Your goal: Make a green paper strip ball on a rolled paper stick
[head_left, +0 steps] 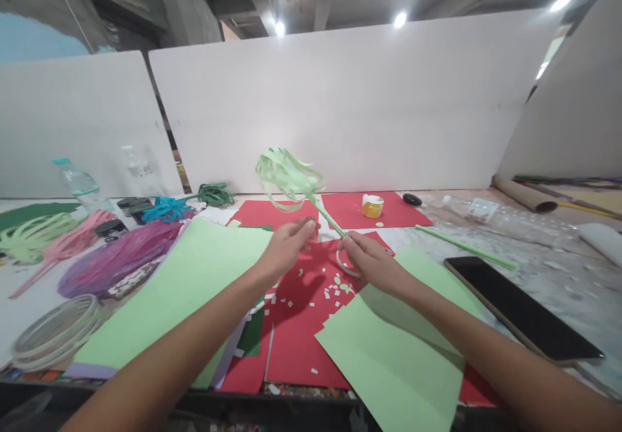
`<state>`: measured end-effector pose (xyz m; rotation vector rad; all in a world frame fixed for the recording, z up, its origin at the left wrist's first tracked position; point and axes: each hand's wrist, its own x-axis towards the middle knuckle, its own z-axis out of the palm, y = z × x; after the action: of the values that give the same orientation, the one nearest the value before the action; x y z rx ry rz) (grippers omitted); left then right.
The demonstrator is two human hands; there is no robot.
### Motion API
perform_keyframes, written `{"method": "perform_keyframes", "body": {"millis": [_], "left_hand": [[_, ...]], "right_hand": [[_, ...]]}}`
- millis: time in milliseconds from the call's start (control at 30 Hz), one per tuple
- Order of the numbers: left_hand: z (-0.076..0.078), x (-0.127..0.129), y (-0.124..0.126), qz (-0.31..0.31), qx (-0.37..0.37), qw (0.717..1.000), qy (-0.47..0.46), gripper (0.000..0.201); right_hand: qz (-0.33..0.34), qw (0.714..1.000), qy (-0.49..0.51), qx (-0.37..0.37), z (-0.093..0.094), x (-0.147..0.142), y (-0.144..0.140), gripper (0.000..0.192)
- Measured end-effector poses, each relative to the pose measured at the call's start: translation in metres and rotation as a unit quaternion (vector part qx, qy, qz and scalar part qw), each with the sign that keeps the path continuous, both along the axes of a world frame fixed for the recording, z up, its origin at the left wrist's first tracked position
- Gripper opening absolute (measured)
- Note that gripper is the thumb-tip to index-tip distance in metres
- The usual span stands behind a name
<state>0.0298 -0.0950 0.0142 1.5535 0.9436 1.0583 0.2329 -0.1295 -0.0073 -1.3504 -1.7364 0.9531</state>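
A pale green paper flower with looped strips (286,176) tilts up to the left above the middle of the table. My right hand (369,260) is closed round the lower end of its thin green stem. To the left of the stem, apart from it, my left hand (291,244) holds nothing, its fingers loosely stretched out. Below both hands lies red paper (296,348) strewn with small white and green paper scraps. Part of a whitish ring (343,265) shows beside my right hand; the rest is hidden.
Light green sheets (194,276) lie left and right. At right are a phone (515,302), a green paper stick (466,247) and plastic bottles. A yellow jar (372,206) stands at the back. A purple bag (119,260), coiled tubing (53,335) and paper flowers lie left.
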Motion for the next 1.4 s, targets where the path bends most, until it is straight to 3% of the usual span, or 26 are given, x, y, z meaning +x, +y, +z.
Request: {"method": "perform_keyframes", "body": {"millis": [100,233,500,700,767,833,933,1033,1100,1200,1400], "left_hand": [[0.002,0.037,0.010,0.016,-0.056,0.977,-0.205,0.038],[0.006,0.060,0.016,0.023,-0.085,0.950,-0.299,0.035],[-0.014,0.075,-0.003,0.027,-0.106,0.956,-0.274,0.036],[-0.016,0.077,-0.010,0.049,-0.128,0.961,-0.241,0.036],[-0.016,0.076,-0.011,0.049,-0.130,0.960,-0.242,0.037],[-0.016,0.075,-0.012,0.037,-0.138,0.954,-0.265,0.037],[-0.015,0.071,-0.013,-0.002,-0.156,0.940,-0.304,0.038],[-0.014,0.069,-0.015,-0.045,-0.160,0.931,-0.325,0.040],[-0.013,0.067,-0.016,-0.072,-0.163,0.926,-0.333,0.040],[-0.011,0.065,-0.016,-0.096,-0.175,0.921,-0.334,0.039],[-0.007,0.059,-0.016,-0.136,-0.191,0.924,-0.303,0.037]], "right_hand": [[0.018,0.985,0.142,-0.096,0.001,-0.011,-0.009,0.041],[0.039,0.948,0.256,-0.184,0.004,-0.015,-0.017,0.038],[0.013,0.951,0.262,-0.163,-0.007,-0.019,-0.016,0.039],[-0.018,0.967,0.242,-0.074,-0.018,-0.022,-0.014,0.043],[-0.015,0.964,0.252,-0.083,-0.018,-0.022,-0.014,0.044],[0.013,0.948,0.284,-0.145,-0.015,-0.021,-0.014,0.043],[0.105,0.897,0.361,-0.235,-0.006,-0.016,-0.015,0.038],[0.194,0.840,0.419,-0.283,0.002,-0.007,-0.015,0.036],[0.215,0.818,0.436,-0.309,0.004,-0.002,-0.015,0.036],[0.224,0.805,0.444,-0.322,0.003,0.001,-0.015,0.035],[0.248,0.812,0.443,-0.288,-0.001,0.001,-0.013,0.029]]}}
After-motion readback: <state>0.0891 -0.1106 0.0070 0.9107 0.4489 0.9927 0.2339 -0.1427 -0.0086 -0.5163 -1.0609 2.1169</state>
